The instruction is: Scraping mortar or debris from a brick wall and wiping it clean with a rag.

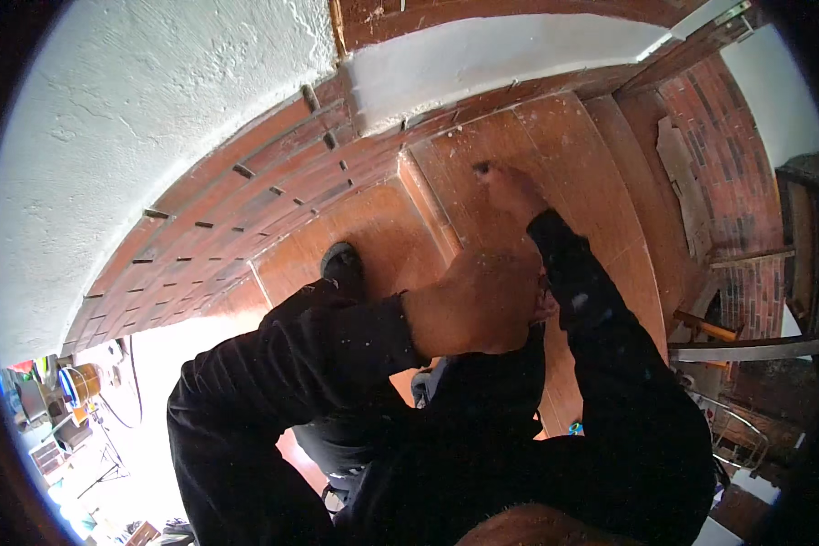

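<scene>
My right hand [511,193] reaches out low over the orange-brown tiled step [564,146]. Its fingers are closed around a small dark object [481,168] at the tile surface, too small to identify. Close below the camera, my left hand [478,305] is curled in front of my body, with its fingertips turned to the right near my right forearm. Whatever it holds, if anything, is hidden behind the hand. A raised tile edge [430,205] runs between the upper step and the lower one.
A brick-patterned wall [246,196] with white plaster [155,100] above borders the steps on the left. My dark shoe [341,262] stands on the lower tiles. To the right are a curved rail [755,348] and a wooden piece [705,326]. Clutter with a yellow bucket [84,384] lies lower left.
</scene>
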`<action>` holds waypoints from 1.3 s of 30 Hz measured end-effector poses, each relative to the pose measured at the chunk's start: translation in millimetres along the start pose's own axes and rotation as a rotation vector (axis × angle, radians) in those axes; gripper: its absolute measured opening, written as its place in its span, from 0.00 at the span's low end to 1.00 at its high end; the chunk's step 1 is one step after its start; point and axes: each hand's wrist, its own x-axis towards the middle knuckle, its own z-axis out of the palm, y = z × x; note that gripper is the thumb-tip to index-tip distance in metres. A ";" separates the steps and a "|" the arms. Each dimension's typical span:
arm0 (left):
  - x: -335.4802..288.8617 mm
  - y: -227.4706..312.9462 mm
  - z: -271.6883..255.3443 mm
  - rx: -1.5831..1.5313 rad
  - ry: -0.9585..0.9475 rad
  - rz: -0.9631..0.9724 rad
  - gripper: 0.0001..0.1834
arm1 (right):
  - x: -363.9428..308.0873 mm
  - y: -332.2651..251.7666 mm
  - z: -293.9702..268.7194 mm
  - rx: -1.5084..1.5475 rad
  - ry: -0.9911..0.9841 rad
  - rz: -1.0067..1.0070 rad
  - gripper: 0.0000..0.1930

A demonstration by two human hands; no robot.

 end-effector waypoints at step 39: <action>-6.8 -8.8 -2.9 -0.080 -0.014 -0.094 0.27 | 103.0 21.5 -14.7 -0.116 0.184 -0.150 0.09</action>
